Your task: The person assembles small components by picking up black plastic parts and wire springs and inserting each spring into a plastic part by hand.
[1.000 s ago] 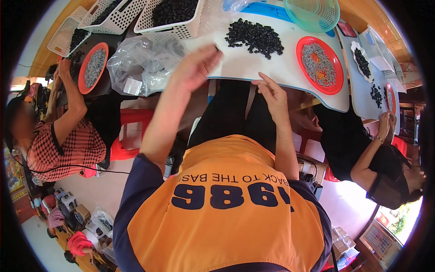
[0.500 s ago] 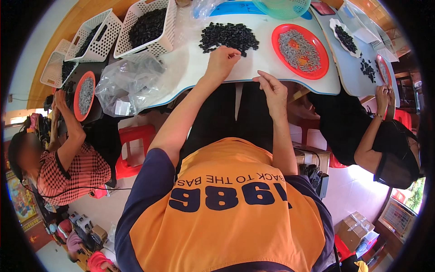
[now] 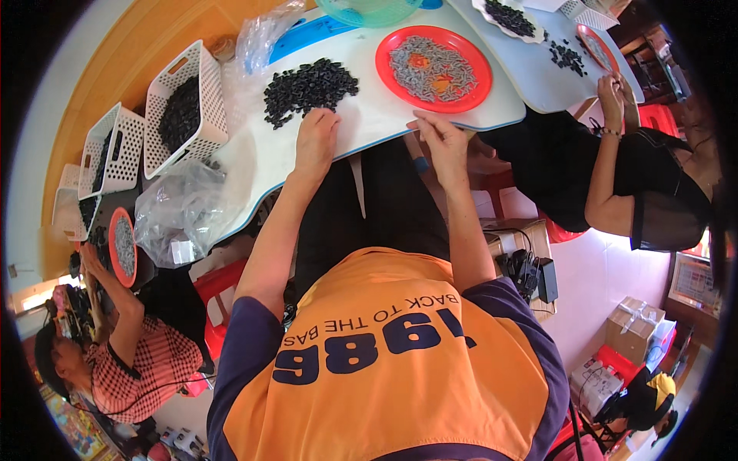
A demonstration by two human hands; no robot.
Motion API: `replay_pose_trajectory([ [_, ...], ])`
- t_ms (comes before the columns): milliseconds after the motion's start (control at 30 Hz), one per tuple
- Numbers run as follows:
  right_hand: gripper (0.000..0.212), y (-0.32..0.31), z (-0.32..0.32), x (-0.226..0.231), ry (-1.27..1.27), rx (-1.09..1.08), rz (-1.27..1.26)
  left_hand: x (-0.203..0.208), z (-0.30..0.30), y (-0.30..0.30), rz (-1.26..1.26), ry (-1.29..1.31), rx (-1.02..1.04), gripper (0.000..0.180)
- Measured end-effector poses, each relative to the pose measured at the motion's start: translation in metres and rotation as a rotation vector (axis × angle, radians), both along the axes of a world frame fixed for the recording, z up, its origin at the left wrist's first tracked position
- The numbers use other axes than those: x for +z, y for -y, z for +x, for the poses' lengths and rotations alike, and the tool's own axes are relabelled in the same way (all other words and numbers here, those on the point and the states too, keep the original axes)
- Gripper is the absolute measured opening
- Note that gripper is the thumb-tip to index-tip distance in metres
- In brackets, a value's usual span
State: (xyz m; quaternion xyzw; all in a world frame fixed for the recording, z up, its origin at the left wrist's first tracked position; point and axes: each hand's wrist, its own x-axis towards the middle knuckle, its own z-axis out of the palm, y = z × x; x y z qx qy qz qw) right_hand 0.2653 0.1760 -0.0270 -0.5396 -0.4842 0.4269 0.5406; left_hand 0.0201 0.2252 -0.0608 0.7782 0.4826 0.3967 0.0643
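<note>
A heap of small black parts (image 3: 310,91) lies on the white table. At its near edge is my left hand (image 3: 316,144), its fingers closed together; what they hold, if anything, is hidden. To the right stands a red plate (image 3: 478,91) with many small grey, rod-like pieces (image 3: 421,67) spread over it. Just below the plate's near rim, by the table edge, my right hand (image 3: 446,147) has thumb and forefinger pinched. Anything between those fingertips is too small to make out.
White perforated baskets (image 3: 211,104) of black parts and a crumpled clear bag (image 3: 184,211) sit at the left. A green basket (image 3: 369,11) is at the back. Co-workers sit on both sides, each near another red plate (image 3: 123,246).
The view has turned, so the table things appear further left. My right hand has come nearer the red plate's near rim. My left hand stays by the black heap, fingers closed.
</note>
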Motion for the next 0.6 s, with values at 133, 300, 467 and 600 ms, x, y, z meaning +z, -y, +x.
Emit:
replay_pose_trajectory([
  [133,0.023,-0.031,0.039,0.004,0.285,-0.168,0.178,0.0,0.004,0.011,-0.105,0.105,0.029,0.012],
  [300,0.017,-0.073,0.082,0.012,0.768,-0.26,0.248,0.001,0.001,0.015,-0.215,0.281,0.166,0.017],
  [467,0.014,-0.114,0.095,-0.002,1.067,-0.211,0.296,-0.006,-0.011,0.009,-0.185,0.661,0.351,0.018],
  [600,0.013,-0.133,0.098,-0.011,1.164,-0.165,0.226,-0.012,-0.013,0.007,-0.188,0.813,0.358,0.016],
])
